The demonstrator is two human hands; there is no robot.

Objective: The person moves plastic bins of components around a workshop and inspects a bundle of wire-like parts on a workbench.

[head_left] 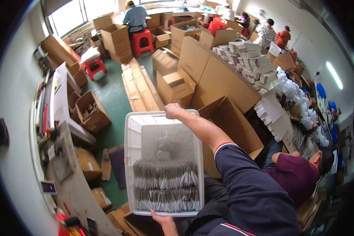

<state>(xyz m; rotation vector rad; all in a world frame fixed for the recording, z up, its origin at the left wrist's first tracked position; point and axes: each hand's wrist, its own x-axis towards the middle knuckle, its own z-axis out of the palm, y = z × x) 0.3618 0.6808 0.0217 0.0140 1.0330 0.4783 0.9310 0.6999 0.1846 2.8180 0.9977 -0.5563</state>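
A white translucent plastic bin point(128, 157) is held in front of me, tilted so that its inside shows. Two rows of thin grey wire pieces with white ends point(165, 175) lie packed in its nearer half; they look like small brushes. Bare plastic shows in the farther half. My right hand point(173, 111) is closed over the bin's far rim, its arm stretched along the right side. My left hand point(162, 218) grips the near rim from below, with some fingers hidden beneath it.
Open cardboard boxes point(234, 122) stand ahead and right; a long flat carton point(139, 86) lies on the floor. At left runs a workbench point(72, 177). A person in a maroon shirt point(293, 177) sits close at right. Red stools point(142, 42) and other people are farther off.
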